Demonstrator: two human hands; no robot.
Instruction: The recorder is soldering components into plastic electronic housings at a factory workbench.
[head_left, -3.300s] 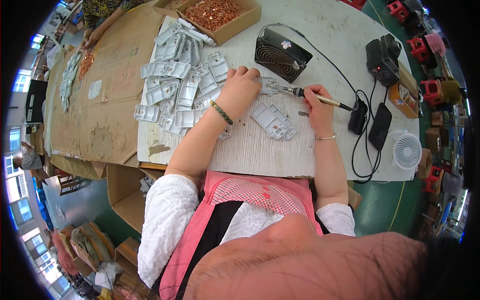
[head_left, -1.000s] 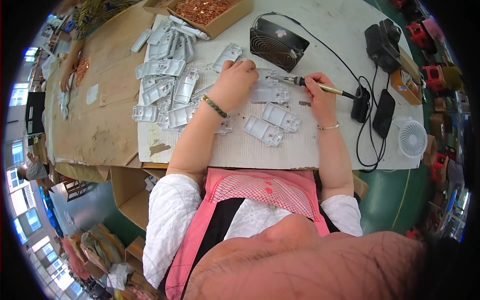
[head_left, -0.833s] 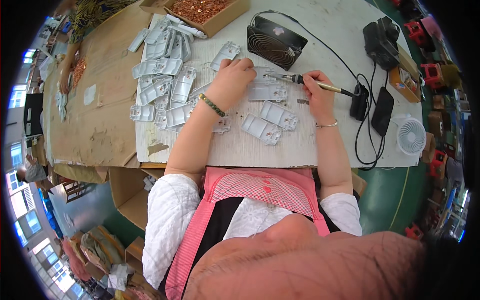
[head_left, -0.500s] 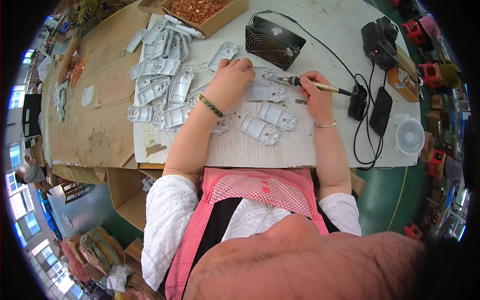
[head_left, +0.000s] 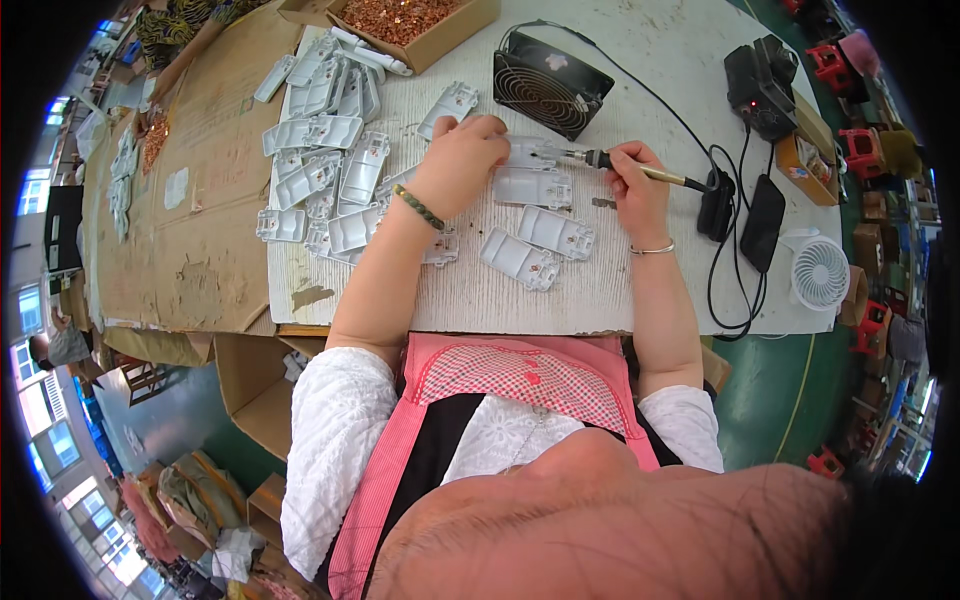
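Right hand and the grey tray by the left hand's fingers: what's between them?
The front of the soldering iron, extending from the right hand to the grey tray; shows in the head view.

Your white table (head_left: 590,305) is pretty packed: a heap of gray plastic trays (head_left: 362,170) on the left, a few loose trays (head_left: 518,260) laid out mid-table, and a carton of copper-coloured bits (head_left: 452,36) toward the far left. You've also got a black square fan (head_left: 545,88) standing past the loose ones (plus a worn brown patch (head_left: 311,297) near your front-left corner), with a flat black brick (head_left: 763,222) and small open carton (head_left: 803,182) on the right.
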